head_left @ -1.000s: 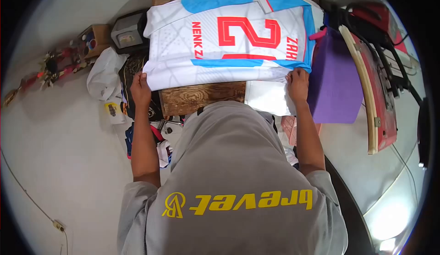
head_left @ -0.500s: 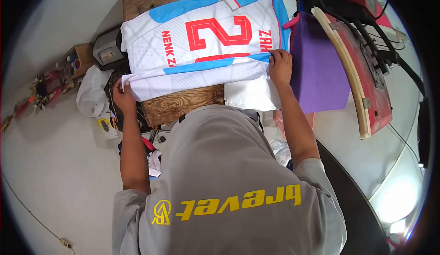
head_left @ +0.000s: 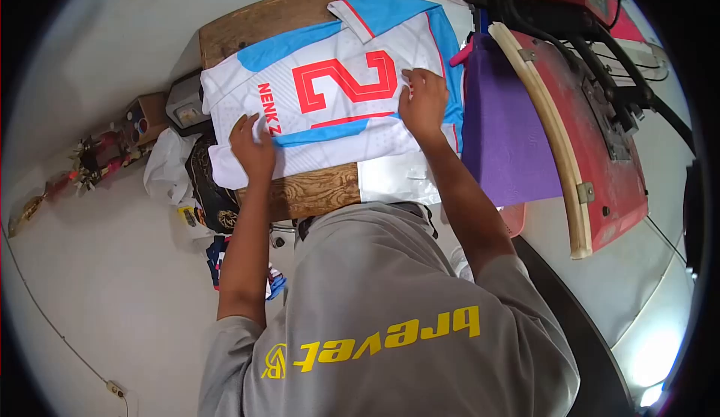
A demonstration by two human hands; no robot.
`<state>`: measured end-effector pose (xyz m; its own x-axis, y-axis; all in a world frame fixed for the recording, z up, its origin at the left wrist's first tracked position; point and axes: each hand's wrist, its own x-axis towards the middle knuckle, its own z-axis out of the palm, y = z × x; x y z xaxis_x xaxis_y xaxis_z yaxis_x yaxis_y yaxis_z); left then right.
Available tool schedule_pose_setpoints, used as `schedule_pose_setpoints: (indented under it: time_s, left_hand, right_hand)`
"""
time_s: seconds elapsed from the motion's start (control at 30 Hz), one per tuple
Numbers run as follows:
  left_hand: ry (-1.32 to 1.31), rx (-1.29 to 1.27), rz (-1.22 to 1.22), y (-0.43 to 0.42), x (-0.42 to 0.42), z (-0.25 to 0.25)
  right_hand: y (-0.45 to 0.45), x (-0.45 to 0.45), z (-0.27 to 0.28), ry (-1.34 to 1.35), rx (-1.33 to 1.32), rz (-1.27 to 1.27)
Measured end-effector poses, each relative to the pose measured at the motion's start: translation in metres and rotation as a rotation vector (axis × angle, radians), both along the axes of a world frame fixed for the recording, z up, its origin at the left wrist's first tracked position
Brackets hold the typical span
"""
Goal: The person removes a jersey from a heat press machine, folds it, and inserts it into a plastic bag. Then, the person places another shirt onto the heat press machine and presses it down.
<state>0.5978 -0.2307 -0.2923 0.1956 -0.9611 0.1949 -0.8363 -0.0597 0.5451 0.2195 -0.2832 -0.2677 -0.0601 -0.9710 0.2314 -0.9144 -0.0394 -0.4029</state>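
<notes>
A white and light-blue jersey lies spread on the wooden table, its near side folded over in a long strip. Red printing shows on it: a large number, part of it under the fold, and lettering along the left. My left hand rests over the folded strip at the left, below the lettering, fingers apart. Over the right part of the jersey, beside the number, is my right hand, its fingers bent but spread. Neither hand grips the cloth. The right hand hides some of the printing.
The wooden table has a white sheet at its front edge. Purple cloth hangs at the right, beside a red heat press. A white plastic bag and a dark bag are at the left.
Both hands have let go of the folded edge and moved inward over the jersey. Their fingers have spread. The folded strip lies on the jersey, and the camera view has shifted slightly.
</notes>
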Motion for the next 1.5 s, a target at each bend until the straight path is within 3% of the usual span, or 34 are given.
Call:
schedule_pose_setpoints:
  time_s: [0.1, 0.3, 0.43, 0.57, 0.83, 0.97, 1.17, 1.23, 1.3, 1.37, 1.43, 1.5]
  left_hand:
    - [0.075, -0.051, -0.068, -0.030, -0.022, -0.014]
    - [0.122, 0.022, -0.075, -0.085, -0.052, 0.000]
    - [0.176, -0.008, -0.169, -0.117, -0.064, 0.004]
    - [0.407, 0.103, -0.214, -0.138, -0.102, 0.016]
    - [0.605, 0.388, -0.347, -0.155, -0.176, 0.020]
    - [0.753, 0.412, -0.232, -0.164, -0.196, 0.009]
    - [0.614, 0.341, -0.272, -0.179, -0.189, 0.006]
    - [0.456, 0.157, -0.211, -0.175, -0.174, 0.003]
    - [0.341, 0.123, -0.163, -0.174, -0.139, 0.004]
    - [0.066, -0.096, -0.165, -0.177, -0.087, -0.015]
    - [-0.048, -0.142, -0.115, -0.180, -0.025, -0.035]
    - [-0.217, -0.049, -0.065, -0.180, 0.018, -0.014]
  right_hand:
    - [-0.047, 0.020, -0.006, -0.025, -0.086, 0.066]
    - [-0.119, 0.043, -0.019, 0.224, -0.021, 0.162]
    - [-0.138, 0.020, -0.018, 0.020, -0.174, 0.149]
    - [-0.120, -0.014, 0.012, -0.197, -0.287, 0.095]
    - [-0.058, -0.052, 0.017, -0.020, -0.002, -0.001]
    - [-0.051, -0.052, 0.014, 0.026, 0.123, -0.077]
    - [-0.071, -0.043, 0.023, 0.045, -0.015, -0.042]
    - [-0.094, -0.035, 0.025, 0.049, -0.109, -0.001]
    - [-0.115, -0.032, 0.018, 0.043, -0.072, 0.026]
    - [-0.136, -0.024, 0.021, 0.092, -0.060, 0.031]
    - [-0.154, -0.030, 0.008, 0.147, -0.019, 0.055]
    - [-0.168, -0.041, -0.005, 0.181, -0.012, 0.087]
